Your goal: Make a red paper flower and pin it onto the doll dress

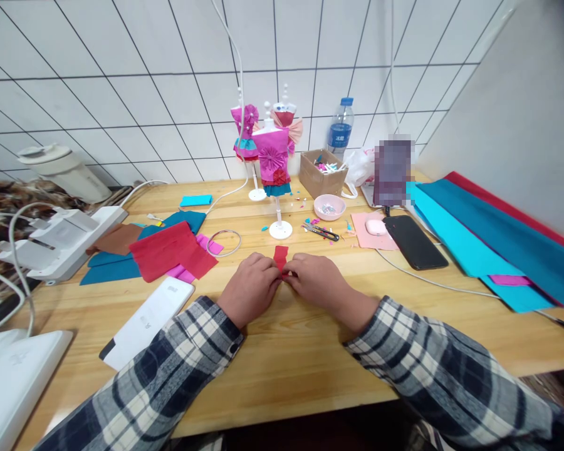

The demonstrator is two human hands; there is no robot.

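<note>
A small strip of red crepe paper (281,254) lies on the table between my hands. My left hand (252,285) pinches its near end from the left, and my right hand (317,280) pinches it from the right, thumbs and fingertips close together. Part of the strip is covered by my fingers. Just beyond stands a small white dress form (273,156) in a pink paper bodice with a red flower and teal skirt. Two more dressed forms, including a pink one (245,131), are behind it. Thread snips (320,232) lie beyond my right hand.
Red crepe sheets (162,250) and a white power bank (148,322) lie left, near a power strip (78,241). A pink bowl (329,207), cardboard box (323,174) and water bottle (341,128) stand behind. Rightward are a black phone (416,242), cables and long teal paper (493,232).
</note>
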